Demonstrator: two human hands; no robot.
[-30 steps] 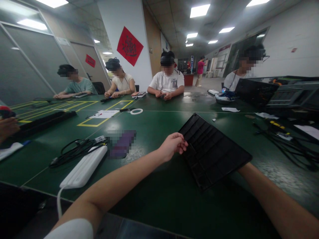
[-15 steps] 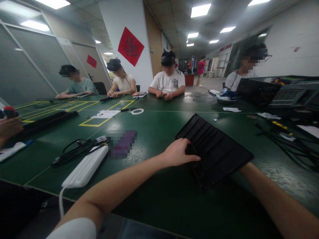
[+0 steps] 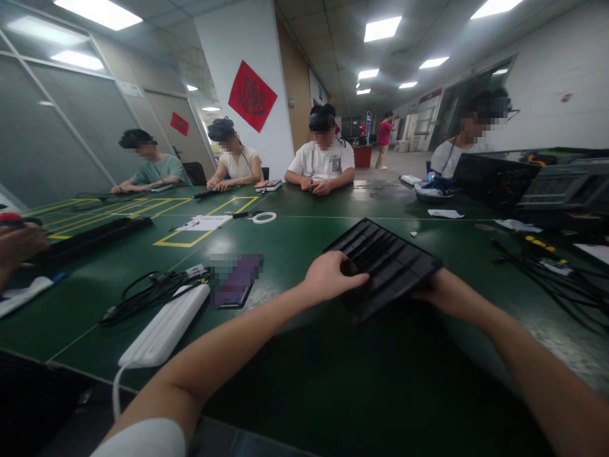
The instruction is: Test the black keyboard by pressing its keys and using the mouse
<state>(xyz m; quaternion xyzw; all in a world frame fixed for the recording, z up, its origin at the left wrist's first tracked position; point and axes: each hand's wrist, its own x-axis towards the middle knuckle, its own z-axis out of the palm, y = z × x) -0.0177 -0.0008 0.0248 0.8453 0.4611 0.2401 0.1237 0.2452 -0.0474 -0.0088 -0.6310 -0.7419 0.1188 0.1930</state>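
Observation:
Between my hands, above the green table (image 3: 333, 387), is a black ribbed plastic panel (image 3: 392, 270), tilted with its ridged face toward me. My left hand (image 3: 330, 277) grips its left edge, the thumb lying over the ridged face and the fingers going behind. At the right end my right hand (image 3: 445, 293) holds the panel from beneath; its fingers are mostly hidden by it. A phone (image 3: 238, 282), partly blurred out, lies on the table to the left of my left hand.
Left of me lie a white power strip (image 3: 166, 327) and a bundle of black cables (image 3: 152, 292). More cables (image 3: 547, 273) and electronic equipment (image 3: 547, 184) stand at the right. A white ring (image 3: 264, 218) and paper (image 3: 207, 223) lie farther back. Several people sit around the table; another person's hand (image 3: 21, 247) shows at far left.
The panel has been turned and now looks shorter, its right end drawn leftward and up. My right hand has come into view at that end. My left hand keeps its grip, slightly higher.

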